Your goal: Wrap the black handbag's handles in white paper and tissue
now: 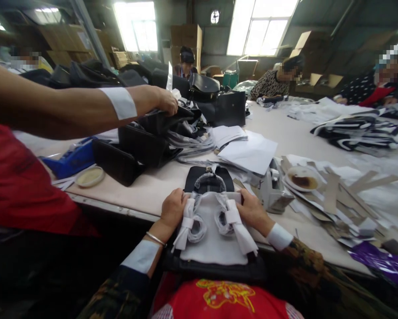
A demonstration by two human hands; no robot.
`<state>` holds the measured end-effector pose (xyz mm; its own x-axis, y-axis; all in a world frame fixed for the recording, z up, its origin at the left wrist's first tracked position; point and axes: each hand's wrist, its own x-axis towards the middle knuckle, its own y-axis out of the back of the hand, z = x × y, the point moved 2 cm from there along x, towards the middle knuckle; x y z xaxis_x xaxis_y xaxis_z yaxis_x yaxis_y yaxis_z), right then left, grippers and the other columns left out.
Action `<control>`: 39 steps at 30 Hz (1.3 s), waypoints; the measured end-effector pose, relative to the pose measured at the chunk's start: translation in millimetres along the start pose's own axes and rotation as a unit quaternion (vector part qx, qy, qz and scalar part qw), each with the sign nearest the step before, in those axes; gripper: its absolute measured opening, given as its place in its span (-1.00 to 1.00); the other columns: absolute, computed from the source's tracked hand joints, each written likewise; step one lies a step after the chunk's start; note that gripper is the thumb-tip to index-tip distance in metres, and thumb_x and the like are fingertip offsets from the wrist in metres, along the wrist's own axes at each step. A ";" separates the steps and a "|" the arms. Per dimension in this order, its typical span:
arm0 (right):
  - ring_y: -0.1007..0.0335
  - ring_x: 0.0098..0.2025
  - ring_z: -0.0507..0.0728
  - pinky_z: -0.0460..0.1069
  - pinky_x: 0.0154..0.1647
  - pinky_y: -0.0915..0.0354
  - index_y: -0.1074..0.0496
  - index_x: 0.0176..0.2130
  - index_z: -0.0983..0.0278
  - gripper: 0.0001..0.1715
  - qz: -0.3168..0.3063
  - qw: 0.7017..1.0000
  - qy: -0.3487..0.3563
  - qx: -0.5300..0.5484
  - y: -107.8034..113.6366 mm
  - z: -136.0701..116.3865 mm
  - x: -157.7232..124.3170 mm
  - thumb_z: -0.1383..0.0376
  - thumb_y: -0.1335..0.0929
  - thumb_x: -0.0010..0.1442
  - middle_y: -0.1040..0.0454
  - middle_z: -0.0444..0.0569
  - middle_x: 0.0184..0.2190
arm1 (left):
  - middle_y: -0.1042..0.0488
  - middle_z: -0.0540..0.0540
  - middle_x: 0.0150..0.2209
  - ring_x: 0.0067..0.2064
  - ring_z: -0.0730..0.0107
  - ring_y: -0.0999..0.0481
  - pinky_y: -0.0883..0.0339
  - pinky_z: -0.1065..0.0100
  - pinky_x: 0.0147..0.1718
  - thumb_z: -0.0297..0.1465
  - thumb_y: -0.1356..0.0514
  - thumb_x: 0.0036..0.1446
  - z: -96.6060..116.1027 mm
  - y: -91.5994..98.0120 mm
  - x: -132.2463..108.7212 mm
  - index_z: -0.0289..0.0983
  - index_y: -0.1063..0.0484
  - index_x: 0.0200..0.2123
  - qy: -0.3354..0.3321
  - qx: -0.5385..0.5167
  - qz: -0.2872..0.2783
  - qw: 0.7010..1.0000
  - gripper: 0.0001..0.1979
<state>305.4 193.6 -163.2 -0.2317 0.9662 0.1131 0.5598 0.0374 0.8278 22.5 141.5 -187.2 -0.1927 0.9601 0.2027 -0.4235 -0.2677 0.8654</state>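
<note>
A black backpack rests at the table's front edge against my red apron. Its back is covered by a white sheet, and two plastic-wrapped straps are bundled with white strips. The black top flap with a wrapped carry handle points away from me. My left hand is closed on the upper left edge of the backpack. On the opposite side, my right hand grips the upper right edge. The fingertips of both hands are partly hidden behind the edges.
A co-worker's arm reaches in from the left over black bags. Paper sheets, a grey box, a dish of brown paste and cardboard strips lie beyond and right. Several people sit farther back.
</note>
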 end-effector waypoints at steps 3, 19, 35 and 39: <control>-0.40 0.07 0.31 0.17 0.10 -0.30 -0.48 -0.02 0.32 -0.68 0.055 0.987 0.151 -0.021 26.7 -32.6 10.6 0.31 -0.32 0.24 -0.49 0.20 0.01 | -0.41 -0.05 -0.37 -0.28 0.25 -0.43 -0.25 0.33 -0.23 -0.36 -0.12 0.31 0.0 1.7 -0.8 -0.18 -0.24 -0.42 -0.007 -0.003 -0.003 1.000 -0.79; -0.35 0.19 0.40 0.31 0.21 -0.22 -0.41 0.20 0.45 -0.45 -0.234 0.841 0.373 -0.314 -24.7 -103.0 -9.2 0.24 -0.32 0.29 -0.39 0.32 0.24 | -0.41 0.00 -0.53 -0.46 0.35 -0.38 -0.14 0.36 -0.42 -0.29 -0.16 0.29 -5.0 1.3 2.1 -0.23 -0.37 -0.45 0.076 -0.083 0.002 0.994 -0.75; -0.43 0.10 0.45 0.39 0.21 -0.22 -0.38 0.26 0.47 -0.44 -0.228 0.839 0.395 -0.298 -21.1 -106.7 -34.0 0.32 -0.27 0.34 -0.36 0.38 0.25 | -0.46 -0.01 -0.38 -0.31 0.34 -0.46 -0.36 0.24 -0.18 -0.26 -0.19 0.34 1.0 5.7 4.6 -0.30 -0.45 -0.33 0.113 -0.116 -0.037 0.986 -0.75; -0.49 0.00 0.44 0.38 0.11 -0.33 -0.43 0.24 0.39 -0.39 -0.202 0.842 0.406 -0.292 -20.1 -114.9 -31.0 0.26 -0.33 0.24 -0.44 0.36 0.17 | -0.45 -0.02 -0.43 -0.36 0.33 -0.46 -0.37 0.26 -0.25 -0.37 -0.19 0.30 -3.6 15.2 -5.7 -0.27 -0.42 -0.36 0.093 -0.153 -0.033 0.983 -0.84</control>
<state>209.9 133.6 -120.3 -0.9094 0.4038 -0.1000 -0.1270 -0.0406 0.9911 14.0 131.7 -176.9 -0.3020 0.9525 0.0395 -0.6811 -0.2445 0.6901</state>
